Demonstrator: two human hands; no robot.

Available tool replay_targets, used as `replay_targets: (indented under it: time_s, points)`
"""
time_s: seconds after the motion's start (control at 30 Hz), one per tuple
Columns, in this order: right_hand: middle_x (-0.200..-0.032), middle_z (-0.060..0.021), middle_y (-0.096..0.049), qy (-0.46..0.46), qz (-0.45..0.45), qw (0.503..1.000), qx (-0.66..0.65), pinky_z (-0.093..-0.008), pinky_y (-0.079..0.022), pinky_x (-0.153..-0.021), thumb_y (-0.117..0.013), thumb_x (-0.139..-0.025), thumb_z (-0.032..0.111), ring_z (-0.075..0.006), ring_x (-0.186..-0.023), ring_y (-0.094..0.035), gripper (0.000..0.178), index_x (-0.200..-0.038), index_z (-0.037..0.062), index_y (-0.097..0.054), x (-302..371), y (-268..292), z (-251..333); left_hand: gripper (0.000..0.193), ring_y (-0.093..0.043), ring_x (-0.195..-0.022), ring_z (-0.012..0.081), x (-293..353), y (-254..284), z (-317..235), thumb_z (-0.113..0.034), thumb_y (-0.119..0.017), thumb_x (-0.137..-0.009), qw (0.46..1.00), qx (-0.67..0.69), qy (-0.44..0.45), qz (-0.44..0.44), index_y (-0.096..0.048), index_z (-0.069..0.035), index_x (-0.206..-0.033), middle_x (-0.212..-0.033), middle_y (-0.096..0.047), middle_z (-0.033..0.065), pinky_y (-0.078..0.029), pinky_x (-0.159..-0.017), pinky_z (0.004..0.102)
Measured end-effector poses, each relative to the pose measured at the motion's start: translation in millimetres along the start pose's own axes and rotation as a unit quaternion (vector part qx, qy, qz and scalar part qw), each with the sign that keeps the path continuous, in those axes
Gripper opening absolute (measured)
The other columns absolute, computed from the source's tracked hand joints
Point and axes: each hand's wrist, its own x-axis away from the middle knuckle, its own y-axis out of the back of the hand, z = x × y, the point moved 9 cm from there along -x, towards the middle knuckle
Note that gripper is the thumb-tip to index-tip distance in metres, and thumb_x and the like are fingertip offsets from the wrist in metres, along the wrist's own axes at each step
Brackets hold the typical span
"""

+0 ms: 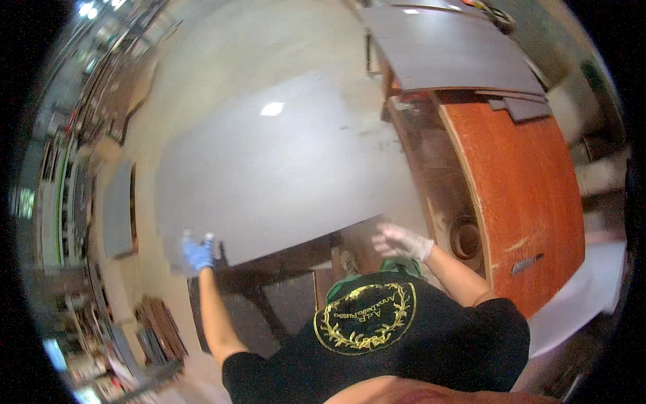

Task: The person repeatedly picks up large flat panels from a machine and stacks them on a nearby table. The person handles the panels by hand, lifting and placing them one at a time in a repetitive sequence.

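A large grey flat panel (262, 168) lies in front of me, its near edge slanting up to the right. My left hand (198, 254), in a blue glove with pale fingertips, is at the panel's near left corner. Its fingers are stretched out and apart, touching or just above the surface. Off the near right corner is my right hand (402, 241), in a whitish glove, with its fingers extended and a little blurred. Nothing shows in it, and it looks apart from the panel.
To my right stands a bench with a reddish-brown wooden top (518, 195) and open shelves below. A metal handle-like piece (526, 263) lies on it. Another grey panel (457, 50) is beyond. Stacked boards (160, 326) stand at the lower left, near a smaller grey panel (120, 209).
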Motion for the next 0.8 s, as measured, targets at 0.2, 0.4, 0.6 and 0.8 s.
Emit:
replay_targets:
  time_s: [0.2, 0.4, 0.6, 0.8]
  points:
    - [-0.092, -0.0011, -0.058, 0.194, -0.161, 0.963, 0.094, -0.0263, -0.047, -0.066, -0.060, -0.078, 0.027, -0.0106, -0.077, -0.056, 0.034, -0.106, 0.0098, -0.052, 91, 100, 97, 0.081, -0.025, -0.124, 0.0378, 61, -79, -234, -0.060, -0.052, -0.069, 0.947, -0.164, -0.162, 0.222, -0.030, -0.014, -0.132, -0.135, -0.028, 0.0175, -0.008, -0.104, 0.0495]
    - [-0.100, -0.0025, -0.057, 0.348, -0.276, 0.896, 0.006, -0.0292, -0.046, -0.075, -0.054, -0.083, 0.028, -0.0124, -0.085, -0.057, 0.035, -0.112, 0.0099, -0.048, 195, 127, 216, 0.077, -0.038, -0.117, 0.0293, 88, -103, -519, -0.032, -0.066, -0.073, 0.783, 0.451, -0.143, 0.403, -0.025, -0.008, -0.133, -0.127, -0.039, 0.0152, -0.038, -0.089, 0.0446]
    - [-0.088, -0.0013, -0.058, 0.345, -0.285, 0.894, 0.012, -0.0223, -0.046, -0.059, -0.056, -0.081, 0.023, -0.0095, -0.072, -0.056, 0.030, -0.107, 0.0085, -0.050, 258, 108, 266, 0.040, -0.054, -0.089, 0.0219, 80, -227, -647, -0.040, -0.061, -0.077, 0.464, 0.686, 0.311, 0.465, -0.053, -0.013, -0.105, -0.103, -0.054, 0.0056, -0.051, -0.070, 0.0360]
    - [-0.090, -0.0003, -0.059, 0.402, -0.413, 0.817, 0.028, -0.0215, -0.041, -0.056, -0.059, -0.078, 0.023, -0.0051, -0.071, -0.052, 0.032, -0.106, 0.0085, -0.053, 325, 244, 356, 0.053, -0.046, -0.107, 0.0277, 133, -205, -642, -0.034, -0.059, -0.080, 0.528, 0.657, 0.290, 0.454, -0.040, -0.009, -0.122, -0.118, -0.047, 0.0075, -0.043, -0.085, 0.0406]
